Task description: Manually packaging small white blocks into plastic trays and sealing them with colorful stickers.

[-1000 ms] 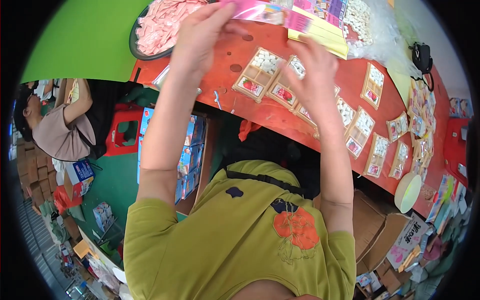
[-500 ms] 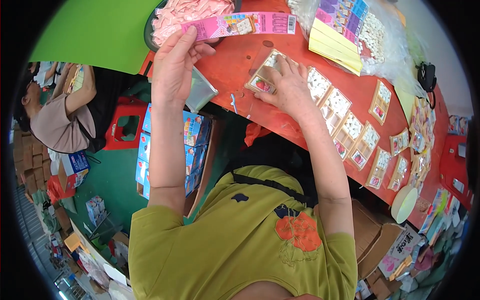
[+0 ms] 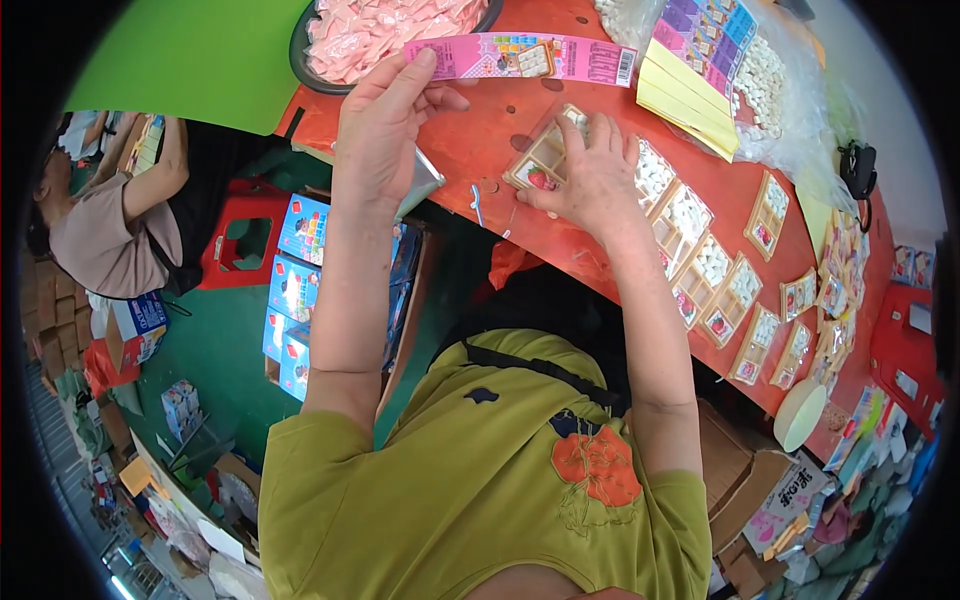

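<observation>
My left hand (image 3: 385, 130) pinches one end of a long pink printed card strip (image 3: 590, 62) between thumb and fingers, holding it above the table. Under my right hand (image 3: 595, 180) lies a small compartment tray (image 3: 546, 152) in clear plastic. The tray has tan dividers, a strawberry picture at its near end and white pieces at its far end. My right thumb is at its near edge, and my bent fingers reach over its right side, hiding part of it. Similar trays with white pieces (image 3: 688, 215) lie in a row to the right of this hand.
A black basin of pink packets (image 3: 385, 35) sits at the far left of the red table (image 3: 480, 130). Yellow and purple card strips (image 3: 690, 90) lie beside a clear bag of white pieces (image 3: 765, 85). Blue boxes (image 3: 295, 290) stand below the table's edge. A seated person (image 3: 110, 220) is at left.
The view has shifted slightly, and the strip sits a little farther right. My right fingers have moved a little on the tray, showing more of its middle compartments.
</observation>
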{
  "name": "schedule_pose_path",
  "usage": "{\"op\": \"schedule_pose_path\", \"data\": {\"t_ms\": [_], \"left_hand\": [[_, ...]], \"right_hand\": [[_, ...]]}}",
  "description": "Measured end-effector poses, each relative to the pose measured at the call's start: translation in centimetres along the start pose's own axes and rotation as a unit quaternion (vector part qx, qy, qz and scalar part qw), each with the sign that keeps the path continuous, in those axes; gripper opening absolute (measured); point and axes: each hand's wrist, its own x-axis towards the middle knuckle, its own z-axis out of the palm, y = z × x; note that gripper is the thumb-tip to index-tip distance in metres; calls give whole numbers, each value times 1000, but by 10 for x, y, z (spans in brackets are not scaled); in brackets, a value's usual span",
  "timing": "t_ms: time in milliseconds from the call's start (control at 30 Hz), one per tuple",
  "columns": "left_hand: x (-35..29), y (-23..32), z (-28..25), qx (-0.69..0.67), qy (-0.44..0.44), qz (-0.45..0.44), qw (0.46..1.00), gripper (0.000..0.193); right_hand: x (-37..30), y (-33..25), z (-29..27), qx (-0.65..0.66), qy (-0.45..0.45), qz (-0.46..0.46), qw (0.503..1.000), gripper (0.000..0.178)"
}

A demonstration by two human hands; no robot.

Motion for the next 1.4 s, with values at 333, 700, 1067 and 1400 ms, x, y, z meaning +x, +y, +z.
{"op": "schedule_pose_path", "data": {"t_ms": [333, 700, 1067, 1400], "left_hand": [[-2, -16, 11, -2, -24, -15, 1000, 22], [1, -29, 19, -20, -43, -30, 998, 21], [14, -24, 12, -13, -20, -15, 1000, 19], [11, -22, -2, 20, -3, -39, 999, 18]], "right_hand": [[-20, -3, -8, 3, -3, 36, 999, 103], [-28, -18, 10, -51, 61, -7, 997, 74], [4, -21, 27, -32, 97, -69, 992, 62], [-12, 23, -4, 427, 111, 122, 889, 45]]}}
